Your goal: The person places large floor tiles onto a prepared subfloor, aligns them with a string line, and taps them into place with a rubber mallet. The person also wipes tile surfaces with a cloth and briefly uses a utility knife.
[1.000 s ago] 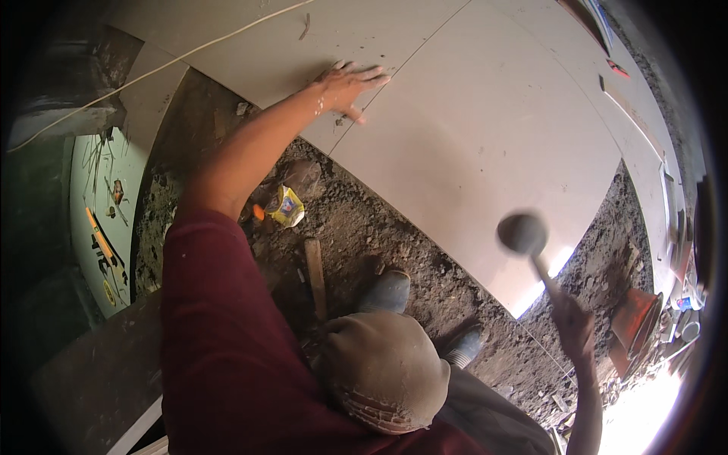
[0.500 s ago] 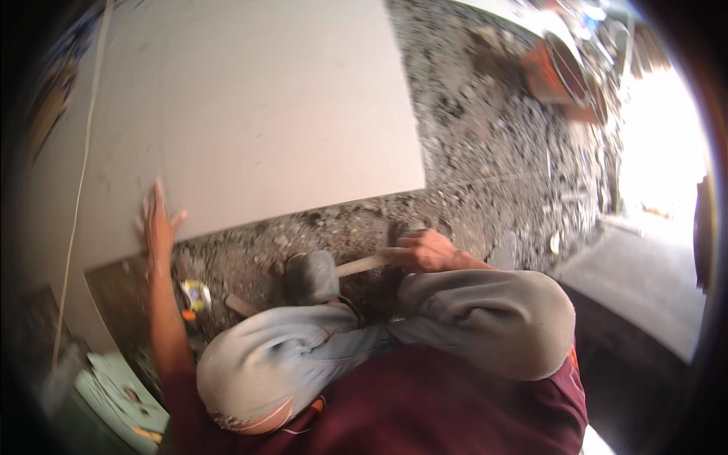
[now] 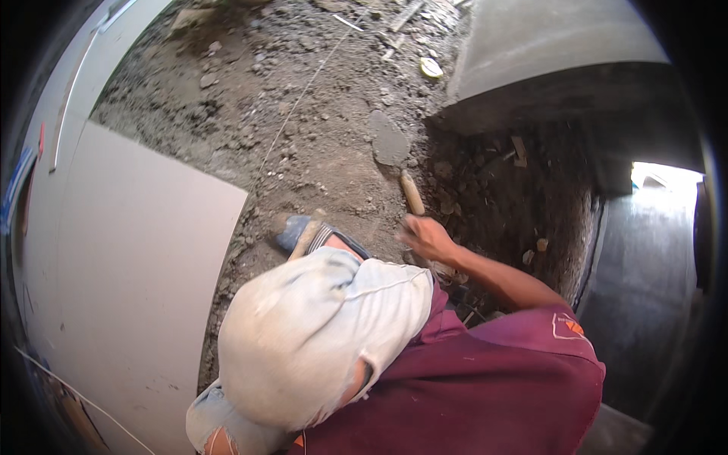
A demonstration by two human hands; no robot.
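My right hand [image 3: 429,238] is over the rubble at the near end of a trowel's wooden handle [image 3: 412,192]. Its fingers look loosely apart with nothing in them. The trowel's grey blade [image 3: 390,139] lies flat on the dirt, pointing away. A wooden mallet handle [image 3: 306,238] leans by my sandalled foot [image 3: 334,239]; the mallet's head is hidden, seemingly behind my knee. To the left lies a large pale tile [image 3: 144,258], its edge along the rough ground. My left hand is out of view.
A thin string [image 3: 302,94] runs across the rubble. Beyond my right hand, a dark pit [image 3: 516,182] drops below a concrete slab [image 3: 553,38]. A long straight strip [image 3: 72,98] lies on tiles at the far left.
My view has swung to the right. My right hand has let go of the mallet and moved to the trowel's handle. My left hand, earlier flat on the tile, has gone out of view.
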